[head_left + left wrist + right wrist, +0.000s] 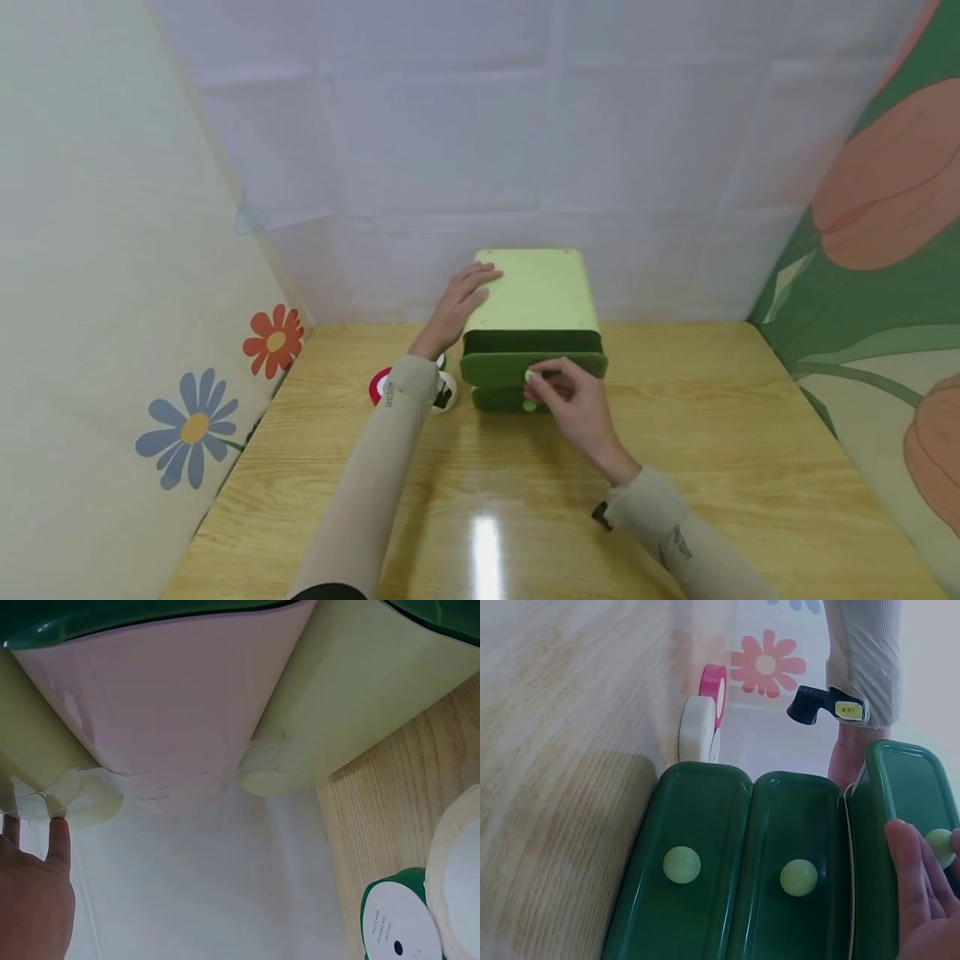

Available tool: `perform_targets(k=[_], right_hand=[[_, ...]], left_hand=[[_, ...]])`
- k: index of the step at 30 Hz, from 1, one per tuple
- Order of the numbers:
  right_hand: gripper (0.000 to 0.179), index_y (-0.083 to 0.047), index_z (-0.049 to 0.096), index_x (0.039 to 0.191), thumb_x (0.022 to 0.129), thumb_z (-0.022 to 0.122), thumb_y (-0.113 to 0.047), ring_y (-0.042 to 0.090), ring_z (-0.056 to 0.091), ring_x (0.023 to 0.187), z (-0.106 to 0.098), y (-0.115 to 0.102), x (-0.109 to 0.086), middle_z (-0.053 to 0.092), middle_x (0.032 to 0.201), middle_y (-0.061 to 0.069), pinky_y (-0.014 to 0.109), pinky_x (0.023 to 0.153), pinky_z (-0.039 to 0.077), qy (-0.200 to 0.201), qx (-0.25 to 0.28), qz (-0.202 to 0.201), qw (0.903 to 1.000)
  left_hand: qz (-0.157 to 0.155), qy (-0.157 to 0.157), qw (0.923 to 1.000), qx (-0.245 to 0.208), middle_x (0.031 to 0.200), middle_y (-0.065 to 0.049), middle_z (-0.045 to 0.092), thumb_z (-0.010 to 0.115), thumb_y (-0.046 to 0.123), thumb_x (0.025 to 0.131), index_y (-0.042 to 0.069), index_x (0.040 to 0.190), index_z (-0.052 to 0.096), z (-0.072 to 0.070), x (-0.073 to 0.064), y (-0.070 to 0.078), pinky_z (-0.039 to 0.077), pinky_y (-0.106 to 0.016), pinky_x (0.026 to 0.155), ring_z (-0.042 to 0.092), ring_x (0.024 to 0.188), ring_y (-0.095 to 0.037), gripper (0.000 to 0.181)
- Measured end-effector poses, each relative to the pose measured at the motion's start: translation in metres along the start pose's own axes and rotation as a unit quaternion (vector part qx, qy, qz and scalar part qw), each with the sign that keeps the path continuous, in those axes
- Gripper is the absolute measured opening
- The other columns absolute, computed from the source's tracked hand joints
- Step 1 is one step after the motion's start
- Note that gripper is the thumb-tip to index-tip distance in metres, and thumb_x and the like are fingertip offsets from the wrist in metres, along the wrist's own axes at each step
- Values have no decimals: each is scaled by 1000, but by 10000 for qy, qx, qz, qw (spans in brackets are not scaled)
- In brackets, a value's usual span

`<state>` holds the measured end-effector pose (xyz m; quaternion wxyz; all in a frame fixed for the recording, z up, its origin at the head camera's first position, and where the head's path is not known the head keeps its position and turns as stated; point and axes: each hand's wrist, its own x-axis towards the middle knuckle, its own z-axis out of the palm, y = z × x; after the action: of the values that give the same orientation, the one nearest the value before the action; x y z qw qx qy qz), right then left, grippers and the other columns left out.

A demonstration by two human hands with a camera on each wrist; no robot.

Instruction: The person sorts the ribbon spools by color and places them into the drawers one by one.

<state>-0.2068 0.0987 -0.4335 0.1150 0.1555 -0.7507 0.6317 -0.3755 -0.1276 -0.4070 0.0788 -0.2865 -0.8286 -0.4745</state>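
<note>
A small light-green cabinet (pixel 536 287) with dark-green drawers stands near the back of the table. Its top drawer (pixel 487 368) is pulled partly out, leaving a dark gap under the cabinet's lid. Between thumb and fingers my right hand (pixel 579 410) pinches that drawer's pale round knob (pixel 940 847). My left hand (pixel 457 304) rests with extended fingers on the cabinet's top left edge. In the right wrist view, the two lower drawers (pixel 694 825) sit flush, each with a pale knob. The left wrist view shows the cabinet's pink and pale-green side (pixel 172 697), with clear tape across it.
Beside the cabinet's left side, partly behind my left forearm, lie a red-pink roll (pixel 714 690), a white roll (pixel 696 729) and a green-edged roll (pixel 401 922). A white sheet (pixel 450 150) hangs behind the wooden table (pixel 337 500). Flower-patterned panels flank both sides.
</note>
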Motion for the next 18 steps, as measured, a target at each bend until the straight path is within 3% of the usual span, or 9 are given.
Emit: perform_targets(k=[7,10,14,18], right_hand=[[16,-6,72,112,100,71,-17,33,76,83,-3,1,-7,78,94,12,37,76,64,-75,99,-312,9994],[16,-6,72,111,100,71,-17,29,76,83,-3,1,-11,78,93,11,34,76,64,-106,81,-351,9993],[16,-6,72,111,99,71,-17,25,77,83,-4,-2,-16,78,94,11,39,78,64,-145,86,-296,9994],[16,-7,72,111,99,72,-18,27,77,85,-5,-4,-21,79,95,10,38,79,64,-169,58,-212,9996]], left_hand=[[166,18,9998,84,166,4,38,40,39,110,22,150,56,0,2,-1,14,-55,128,20,158,-19,46],[175,24,9998,72,165,3,38,40,38,110,21,150,56,-1,3,-2,14,-54,129,20,158,-19,46],[163,27,9999,51,166,3,38,40,38,110,21,150,56,0,3,-2,14,-55,128,21,158,-19,46],[148,22,9999,66,166,4,38,40,38,110,22,150,56,0,3,-2,14,-55,128,20,158,-19,46]])
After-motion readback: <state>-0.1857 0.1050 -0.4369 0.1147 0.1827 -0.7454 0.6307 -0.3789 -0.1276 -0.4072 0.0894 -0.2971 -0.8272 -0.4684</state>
